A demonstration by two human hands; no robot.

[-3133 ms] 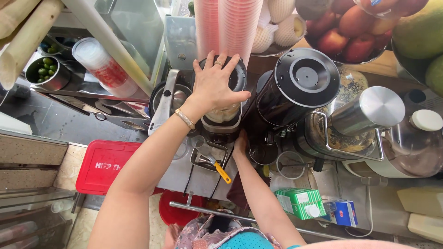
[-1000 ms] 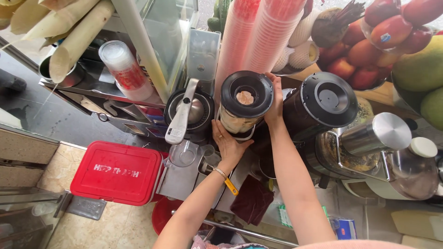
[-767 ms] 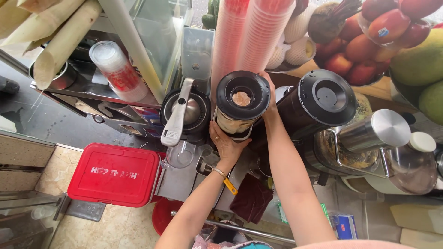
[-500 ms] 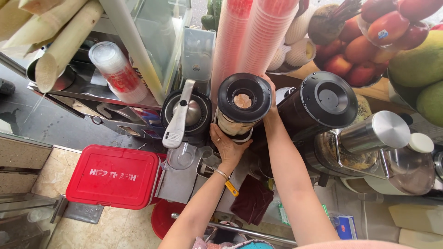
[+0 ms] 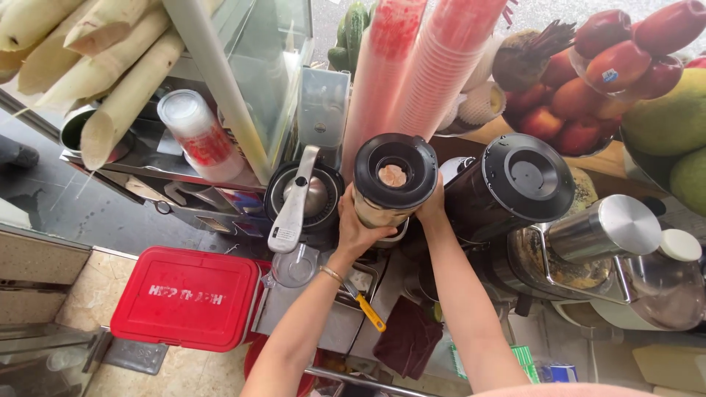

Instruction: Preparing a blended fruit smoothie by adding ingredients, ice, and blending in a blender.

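Two hands grip the blender jug (image 5: 390,198), and we see much of it hidden: the black lid (image 5: 396,170) covers the top, and the palms cover most of the sides, so only a strip of pale contents shows below the lid. We cannot see the base it stands on. Our left hand (image 5: 358,229) comes up from below with the forearm stretched forward, palm pressed on the jug's left side, fingers curled around it and partly out of sight. Our right hand (image 5: 432,206) reaches along the right side, fingers wrapped behind the jug, so we cannot count them. The jug stands upright between the citrus press (image 5: 300,197) and the black juicer (image 5: 521,180), just in front of the stacked red cups (image 5: 419,66). The red box (image 5: 187,296) lies well apart, lower left.
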